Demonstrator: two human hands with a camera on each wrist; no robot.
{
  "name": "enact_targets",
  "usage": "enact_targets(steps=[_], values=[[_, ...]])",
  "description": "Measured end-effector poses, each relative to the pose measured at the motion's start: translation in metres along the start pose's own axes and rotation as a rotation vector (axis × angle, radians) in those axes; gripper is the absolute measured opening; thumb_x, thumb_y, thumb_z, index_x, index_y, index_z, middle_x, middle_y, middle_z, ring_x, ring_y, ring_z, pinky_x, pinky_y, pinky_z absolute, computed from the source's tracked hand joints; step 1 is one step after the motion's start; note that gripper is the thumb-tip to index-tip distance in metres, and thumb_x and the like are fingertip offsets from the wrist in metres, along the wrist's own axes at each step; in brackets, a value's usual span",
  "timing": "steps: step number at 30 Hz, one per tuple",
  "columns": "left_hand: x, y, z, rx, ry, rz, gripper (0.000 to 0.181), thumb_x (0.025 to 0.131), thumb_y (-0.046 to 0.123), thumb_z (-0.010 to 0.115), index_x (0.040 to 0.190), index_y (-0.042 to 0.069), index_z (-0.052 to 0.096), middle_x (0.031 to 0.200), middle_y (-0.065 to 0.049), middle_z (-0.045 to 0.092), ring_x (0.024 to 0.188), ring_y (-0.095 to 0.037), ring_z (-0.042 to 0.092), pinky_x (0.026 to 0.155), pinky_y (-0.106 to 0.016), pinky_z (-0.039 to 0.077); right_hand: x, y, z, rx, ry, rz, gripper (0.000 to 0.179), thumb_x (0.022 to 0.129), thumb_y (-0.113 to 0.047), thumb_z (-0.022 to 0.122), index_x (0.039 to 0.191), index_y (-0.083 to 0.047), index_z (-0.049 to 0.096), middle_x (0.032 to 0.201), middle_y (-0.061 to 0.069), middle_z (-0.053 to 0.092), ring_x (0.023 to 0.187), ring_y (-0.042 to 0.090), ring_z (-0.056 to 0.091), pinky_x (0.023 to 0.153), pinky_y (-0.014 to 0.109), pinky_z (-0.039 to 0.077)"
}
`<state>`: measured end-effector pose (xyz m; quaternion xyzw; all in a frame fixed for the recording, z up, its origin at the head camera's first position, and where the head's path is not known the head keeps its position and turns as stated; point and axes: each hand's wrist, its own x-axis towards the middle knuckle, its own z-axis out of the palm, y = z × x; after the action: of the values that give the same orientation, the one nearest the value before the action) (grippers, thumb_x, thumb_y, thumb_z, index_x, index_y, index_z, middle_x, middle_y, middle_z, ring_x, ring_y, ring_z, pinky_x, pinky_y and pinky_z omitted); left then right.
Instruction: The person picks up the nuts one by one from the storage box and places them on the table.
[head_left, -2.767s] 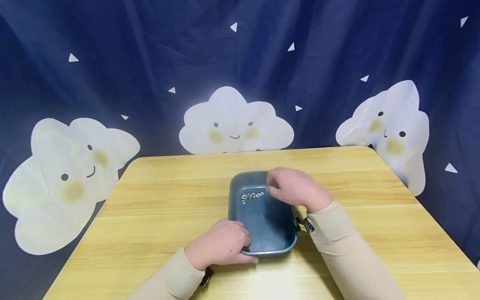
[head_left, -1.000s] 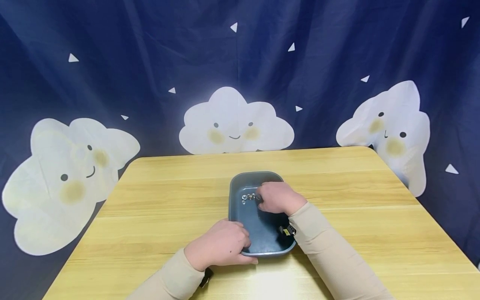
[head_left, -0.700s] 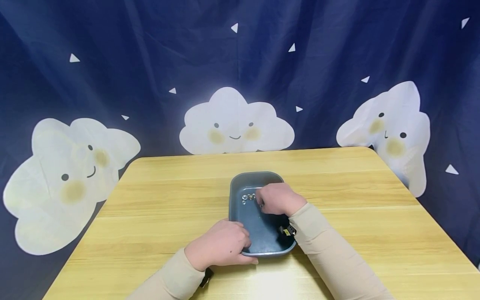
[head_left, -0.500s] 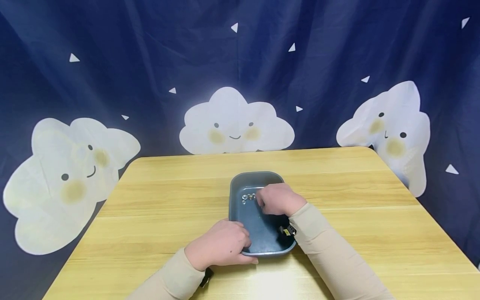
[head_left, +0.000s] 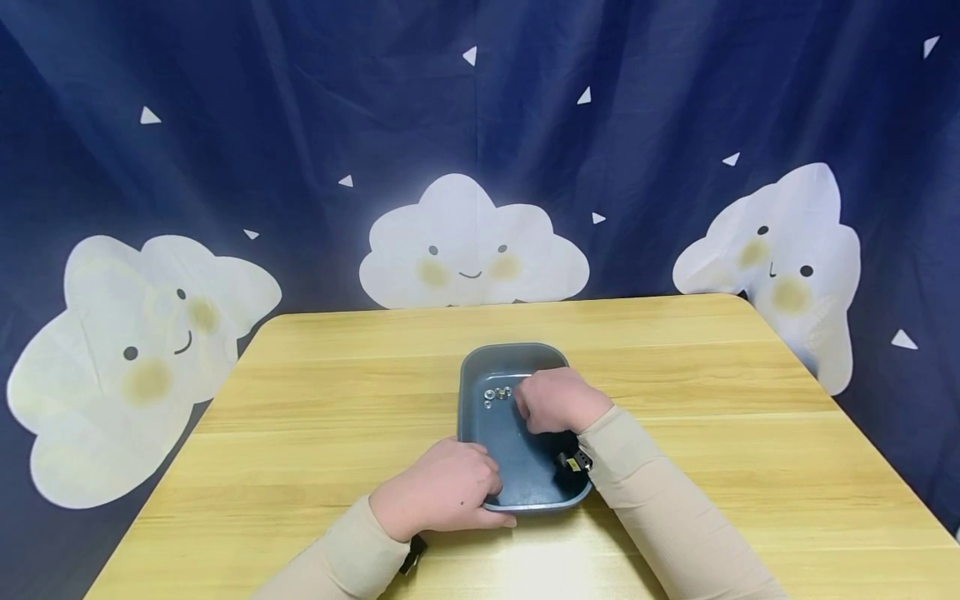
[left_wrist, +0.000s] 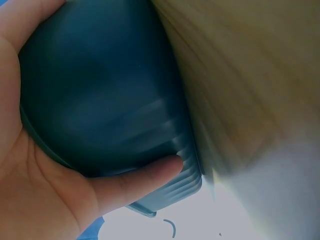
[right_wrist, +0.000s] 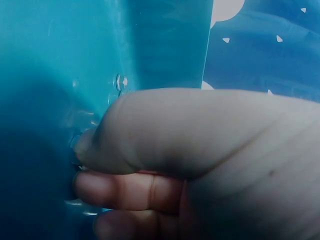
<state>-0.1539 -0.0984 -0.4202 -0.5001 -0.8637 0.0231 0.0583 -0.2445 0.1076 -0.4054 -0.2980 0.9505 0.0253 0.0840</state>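
Head: the left hand (head_left: 442, 487) is gripping the tray (head_left: 517, 462); four shiny pieces (head_left: 490, 395) are lying untouched just beside the curled fingertips (head_left: 522, 403) of the right hand (head_left: 561, 400), so work is looking unfinished. Left wrist: the thumb (left_wrist: 142, 180) is lying outside the tray. Right wrist: whether the fingertips are pinching a piece cannot be told.

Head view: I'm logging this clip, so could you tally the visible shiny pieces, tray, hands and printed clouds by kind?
Hands (left hand and right hand): 2
Small shiny pieces: 4 plainly visible; the right hand may hide more
Blue tray: 1
Printed clouds: 3
Total: 10 visible
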Motion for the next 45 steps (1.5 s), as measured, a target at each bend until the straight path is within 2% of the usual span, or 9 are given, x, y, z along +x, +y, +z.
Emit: enact_targets(steps=[8, 13, 23, 33, 40, 45], values=[[0.001, 0.000, -0.001, 0.000, -0.003, -0.004, 0.047, 0.088, 0.066, 0.063, 0.061, 0.030, 0.053, 0.063, 0.022, 0.051, 0.067, -0.005, 0.050, 0.052, -0.024, 0.031, 0.000, 0.000, 0.000, -0.002, 0.006, 0.013, 0.019, 0.075, -0.018, 0.072, 0.068, -0.030, 0.060, 0.064, -0.015, 0.056, 0.060, 0.008, 0.053, 0.056, 0.034, 0.047], [0.001, 0.000, -0.001, -0.005, -0.003, -0.006, 0.046, 0.088, 0.066, 0.063, 0.061, 0.030, 0.054, 0.064, 0.021, 0.051, 0.067, -0.005, 0.050, 0.051, -0.024, 0.030, 0.000, 0.001, -0.001, 0.029, 0.002, 0.013, 0.016, 0.076, -0.021, 0.074, 0.072, -0.029, 0.060, 0.069, -0.014, 0.057, 0.065, 0.008, 0.054, 0.060, 0.035, 0.048], [0.000, 0.001, -0.002, -0.015, -0.018, -0.015, 0.049, 0.089, 0.067, 0.062, 0.060, 0.029, 0.051, 0.062, 0.021, 0.048, 0.067, -0.005, 0.049, 0.051, -0.024, 0.030, -0.001, 0.002, -0.004, 0.096, 0.013, -0.028, 0.015, 0.077, -0.017, 0.073, 0.073, -0.027, 0.062, 0.070, -0.012, 0.058, 0.066, 0.011, 0.055, 0.063, 0.034, 0.049], [0.000, 0.001, -0.001, -0.023, -0.017, -0.023, 0.050, 0.089, 0.067, 0.062, 0.059, 0.029, 0.050, 0.062, 0.021, 0.048, 0.068, -0.006, 0.050, 0.053, -0.025, 0.031, -0.004, 0.003, -0.008, 0.141, 0.079, -0.058, 0.015, 0.076, -0.014, 0.068, 0.070, -0.023, 0.058, 0.065, -0.011, 0.054, 0.060, 0.011, 0.049, 0.058, 0.031, 0.044], [0.000, 0.001, -0.002, -0.029, -0.022, -0.027, 0.049, 0.088, 0.067, 0.062, 0.059, 0.029, 0.051, 0.062, 0.021, 0.048, 0.068, -0.006, 0.051, 0.052, -0.025, 0.031, -0.012, 0.004, -0.019, 0.197, 0.115, -0.069, 0.016, 0.077, -0.013, 0.069, 0.076, -0.023, 0.058, 0.072, -0.013, 0.055, 0.066, 0.010, 0.052, 0.063, 0.030, 0.045], [0.000, 0.001, -0.002, -0.034, -0.011, -0.025, 0.049, 0.088, 0.066, 0.063, 0.059, 0.029, 0.050, 0.061, 0.021, 0.047, 0.068, -0.006, 0.051, 0.052, -0.024, 0.030, -0.020, 0.005, -0.029, 0.211, 0.135, -0.074, 0.015, 0.079, -0.012, 0.068, 0.077, -0.023, 0.059, 0.071, -0.012, 0.055, 0.065, 0.010, 0.052, 0.063, 0.030, 0.045]])
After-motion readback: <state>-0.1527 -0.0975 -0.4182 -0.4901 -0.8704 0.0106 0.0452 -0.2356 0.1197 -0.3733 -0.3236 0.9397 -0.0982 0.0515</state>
